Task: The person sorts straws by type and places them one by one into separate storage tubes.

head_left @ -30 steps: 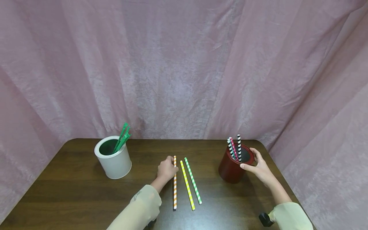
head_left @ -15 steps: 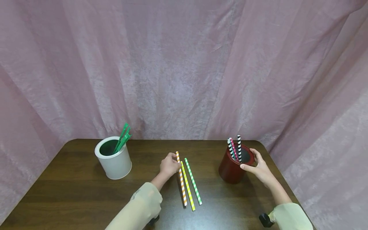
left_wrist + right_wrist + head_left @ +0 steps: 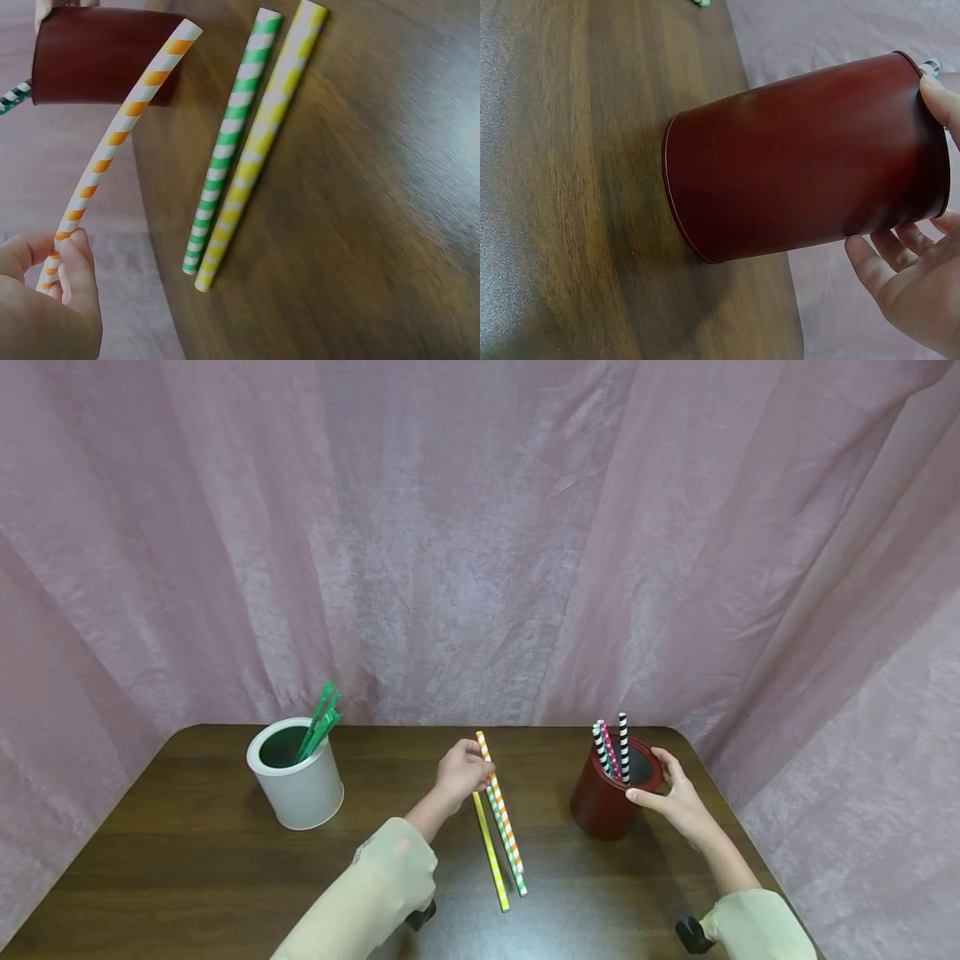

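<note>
Near its upper end, my left hand (image 3: 459, 774) pinches an orange-and-white striped paper straw (image 3: 112, 146) between thumb and fingers. The straw slants above the table and overlaps the green-and-white striped straw (image 3: 226, 142) in the head view. A yellow-and-white patterned straw (image 3: 491, 856) lies beside the green one. At the right, my right hand (image 3: 681, 802) grips a dark red cup (image 3: 802, 165) near its rim, thumb on one side and fingers curled against the other. Black-and-white striped straws and a pink dotted straw (image 3: 609, 747) stand in that cup.
A white cup (image 3: 306, 797) holding several bright green slender items (image 3: 321, 727) stands at the left on the brown wooden table (image 3: 187, 860). Pink curtains (image 3: 450, 543) hang behind the table's far edge and along the right side.
My left hand has lifted the orange-and-white straw off the table and carried it rightward over the yellow straw to above the green one. My right hand and the red cup have stayed put.
</note>
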Tool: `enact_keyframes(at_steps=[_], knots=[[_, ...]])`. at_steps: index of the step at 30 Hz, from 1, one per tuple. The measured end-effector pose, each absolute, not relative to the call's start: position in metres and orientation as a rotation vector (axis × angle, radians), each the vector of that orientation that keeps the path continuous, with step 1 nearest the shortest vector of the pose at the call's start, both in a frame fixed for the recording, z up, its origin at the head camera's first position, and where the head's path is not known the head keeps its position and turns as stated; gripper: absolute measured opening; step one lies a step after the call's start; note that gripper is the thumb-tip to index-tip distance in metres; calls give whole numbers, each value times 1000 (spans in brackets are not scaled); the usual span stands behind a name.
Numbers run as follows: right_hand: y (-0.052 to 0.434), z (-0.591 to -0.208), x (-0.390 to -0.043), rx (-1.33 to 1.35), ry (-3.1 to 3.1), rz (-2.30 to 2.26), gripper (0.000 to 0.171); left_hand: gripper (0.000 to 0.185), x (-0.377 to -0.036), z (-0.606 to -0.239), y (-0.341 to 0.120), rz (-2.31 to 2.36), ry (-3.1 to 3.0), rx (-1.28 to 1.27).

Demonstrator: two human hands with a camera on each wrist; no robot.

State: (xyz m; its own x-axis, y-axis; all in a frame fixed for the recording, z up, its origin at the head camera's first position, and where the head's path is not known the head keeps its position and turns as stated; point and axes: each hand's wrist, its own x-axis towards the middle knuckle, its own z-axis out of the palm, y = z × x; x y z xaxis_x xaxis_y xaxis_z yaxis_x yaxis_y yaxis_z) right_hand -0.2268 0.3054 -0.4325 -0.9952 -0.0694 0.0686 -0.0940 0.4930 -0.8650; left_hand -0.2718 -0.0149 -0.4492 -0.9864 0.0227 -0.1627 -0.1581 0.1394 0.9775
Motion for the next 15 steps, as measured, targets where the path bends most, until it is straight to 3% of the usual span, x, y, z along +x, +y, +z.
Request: enact_keyframes(at_steps=[15], knots=[[303, -433, -226, 139, -2700, 1548, 79, 34, -277, -410, 8, 2135, 2072, -117]])
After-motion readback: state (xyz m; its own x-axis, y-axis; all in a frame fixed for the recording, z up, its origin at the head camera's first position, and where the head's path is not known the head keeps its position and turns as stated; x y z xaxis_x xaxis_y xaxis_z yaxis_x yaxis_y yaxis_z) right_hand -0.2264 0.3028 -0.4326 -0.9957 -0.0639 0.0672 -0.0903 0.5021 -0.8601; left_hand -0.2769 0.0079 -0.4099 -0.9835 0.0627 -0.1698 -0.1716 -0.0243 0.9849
